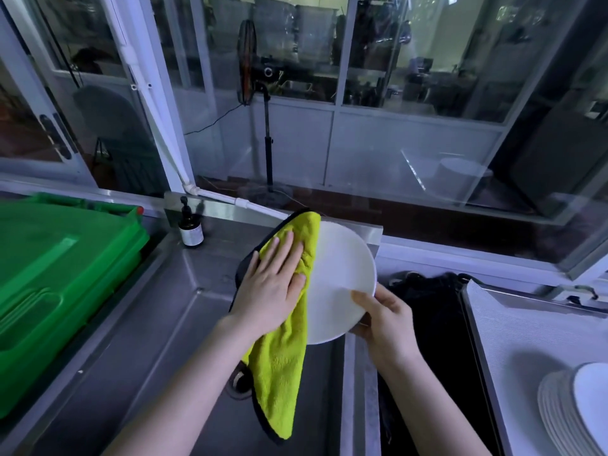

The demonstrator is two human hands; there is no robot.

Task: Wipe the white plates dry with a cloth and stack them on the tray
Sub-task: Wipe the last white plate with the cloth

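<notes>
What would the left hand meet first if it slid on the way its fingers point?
The left hand would cross more yellow cloth on the white plate; past the plate's far edge, probably the steel ledge, depth unclear.

I see a lime-yellow cloth [283,373] edged in black, laid against a plain white plate [342,274]. The stack of plates [575,409] on my right is the same unpatterned white, on a pale grey tray [526,330]. The bin [49,274] is bright green, the bottle [190,227] dark brown with a white label, and the sink [98,357] dull grey steel.
</notes>
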